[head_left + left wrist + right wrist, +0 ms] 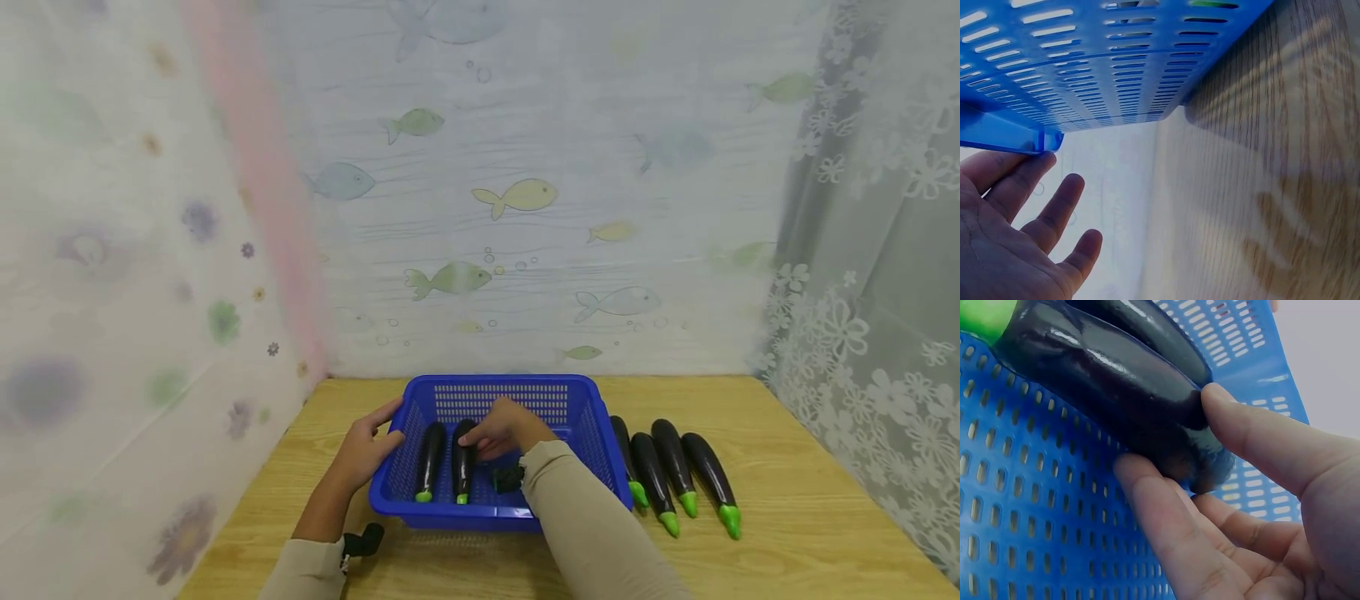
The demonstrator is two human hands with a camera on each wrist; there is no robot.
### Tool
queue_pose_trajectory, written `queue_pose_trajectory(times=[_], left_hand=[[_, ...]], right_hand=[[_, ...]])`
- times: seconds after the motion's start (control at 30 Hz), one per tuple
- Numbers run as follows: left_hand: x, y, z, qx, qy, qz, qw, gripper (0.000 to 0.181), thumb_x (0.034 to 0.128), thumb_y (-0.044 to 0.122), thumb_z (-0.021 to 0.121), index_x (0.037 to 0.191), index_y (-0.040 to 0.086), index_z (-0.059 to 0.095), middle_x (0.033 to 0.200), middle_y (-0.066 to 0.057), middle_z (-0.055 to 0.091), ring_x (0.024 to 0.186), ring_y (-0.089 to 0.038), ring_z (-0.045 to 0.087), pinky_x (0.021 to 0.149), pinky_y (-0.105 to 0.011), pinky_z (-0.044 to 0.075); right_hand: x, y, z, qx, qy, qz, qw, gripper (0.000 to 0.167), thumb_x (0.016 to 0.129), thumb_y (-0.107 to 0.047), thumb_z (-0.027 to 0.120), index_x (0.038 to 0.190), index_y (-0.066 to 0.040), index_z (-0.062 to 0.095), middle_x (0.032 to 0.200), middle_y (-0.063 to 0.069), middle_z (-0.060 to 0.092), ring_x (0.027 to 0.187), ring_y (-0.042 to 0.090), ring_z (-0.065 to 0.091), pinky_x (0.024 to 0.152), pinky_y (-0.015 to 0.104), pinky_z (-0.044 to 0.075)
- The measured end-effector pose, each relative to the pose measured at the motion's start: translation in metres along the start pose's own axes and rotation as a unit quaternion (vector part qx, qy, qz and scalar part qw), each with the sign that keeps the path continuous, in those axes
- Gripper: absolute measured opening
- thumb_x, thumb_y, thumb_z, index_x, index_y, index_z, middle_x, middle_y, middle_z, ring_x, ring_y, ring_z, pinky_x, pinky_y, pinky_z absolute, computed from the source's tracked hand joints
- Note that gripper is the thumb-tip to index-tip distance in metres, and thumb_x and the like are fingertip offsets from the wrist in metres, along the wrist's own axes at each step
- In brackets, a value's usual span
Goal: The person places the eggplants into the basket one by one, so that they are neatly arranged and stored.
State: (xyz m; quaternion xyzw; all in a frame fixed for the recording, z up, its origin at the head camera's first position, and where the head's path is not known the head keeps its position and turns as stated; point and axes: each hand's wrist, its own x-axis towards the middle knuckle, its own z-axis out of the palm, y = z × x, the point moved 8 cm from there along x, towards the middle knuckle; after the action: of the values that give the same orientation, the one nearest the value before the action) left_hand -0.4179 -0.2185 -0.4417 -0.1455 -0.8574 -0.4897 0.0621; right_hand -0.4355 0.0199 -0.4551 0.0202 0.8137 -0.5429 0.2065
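One blue plastic basket (pixel 465 509) holding two eggplants (pixel 430 460), right hand (pixel 507 430) pinching the right-hand eggplant (pixel 462 473), left hand (pixel 363 452) touching the left rim (pixel 383 475), fingers (pixel 1059 209) extended, four more eggplants (pixel 672 454) on the table (pixel 810 467) at right

Open From Above, Walled All Round

The blue plastic basket (pixel 480 511) admits a reach from above; its walls bar level approach. Inside, the right sleeve (pixel 592 517) crosses the front right corner, and only a narrow gap parts the held eggplant (pixel 462 471) from the left eggplant (pixel 430 462). The left grip (pixel 363 454) occupies the left rim. Four eggplants (pixel 677 462) crowd the right; beyond them lies bare desk (pixel 810 483).
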Motion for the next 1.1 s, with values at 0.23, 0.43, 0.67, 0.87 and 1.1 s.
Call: queue_pose_trajectory(times=[0.23, 0.43, 0.67, 0.87, 1.1], left_hand=[[-0.003, 0.002, 0.002, -0.007, -0.003, -0.001, 1.0, 0.064, 0.0969, 0.018, 0.062, 0.158, 0.012, 0.044, 0.158, -0.014, 0.05, 0.149, -0.039, 0.042, 0.12, -0.071, 0.024], [0.0, 0.0, 0.001, -0.013, 0.0, -0.001, 0.9999, 0.063, 0.0961, 0.019, 0.062, 0.157, 0.015, 0.046, 0.155, -0.01, 0.054, 0.148, -0.036, 0.044, 0.12, -0.069, 0.026], [0.0, 0.0, 0.0, -0.011, 0.002, -0.003, 0.9999, 0.064, 0.0948, 0.019, 0.062, 0.157, 0.014, 0.046, 0.154, -0.011, 0.054, 0.147, -0.037, 0.045, 0.119, -0.07, 0.027], [0.0, 0.002, -0.001, -0.01, 0.003, 0.004, 0.9999, 0.064, 0.0945, 0.017, 0.062, 0.157, 0.012, 0.046, 0.154, -0.013, 0.054, 0.147, -0.037, 0.045, 0.119, -0.07, 0.027], [0.0, 0.003, -0.001, -0.012, 0.004, 0.012, 0.9998, 0.064, 0.0945, 0.015, 0.064, 0.156, 0.011, 0.047, 0.153, -0.015, 0.055, 0.147, -0.038, 0.044, 0.119, -0.071, 0.024]], right_hand=[[-0.005, -0.004, 0.007, 0.0, -0.011, 0.002, 0.9999, 0.046, 0.082, -0.006, 0.086, 0.117, 0.011, 0.06, 0.1, 0.025, 0.074, 0.089, 0.034, 0.078, 0.077, 0.04, 0.064], [-0.007, -0.008, 0.01, -0.015, -0.003, -0.003, 0.9999, 0.038, 0.082, -0.006, 0.086, 0.108, 0.008, 0.062, 0.102, 0.027, 0.072, 0.086, 0.035, 0.078, 0.074, 0.039, 0.065], [-0.002, -0.007, 0.012, -0.017, -0.006, -0.001, 0.9998, 0.036, 0.081, -0.007, 0.087, 0.105, 0.007, 0.063, 0.099, 0.026, 0.072, 0.081, 0.035, 0.078, 0.071, 0.039, 0.065], [0.002, -0.005, 0.011, -0.021, -0.004, -0.001, 0.9998, 0.04, 0.08, -0.006, 0.087, 0.108, 0.01, 0.063, 0.098, 0.026, 0.072, 0.081, 0.037, 0.078, 0.069, 0.039, 0.065], [-0.003, -0.006, 0.01, -0.026, -0.003, -0.008, 0.9996, 0.07, 0.082, -0.006, 0.086, 0.137, 0.015, 0.049, 0.099, 0.026, 0.072, 0.085, 0.038, 0.078, 0.072, 0.04, 0.064]])
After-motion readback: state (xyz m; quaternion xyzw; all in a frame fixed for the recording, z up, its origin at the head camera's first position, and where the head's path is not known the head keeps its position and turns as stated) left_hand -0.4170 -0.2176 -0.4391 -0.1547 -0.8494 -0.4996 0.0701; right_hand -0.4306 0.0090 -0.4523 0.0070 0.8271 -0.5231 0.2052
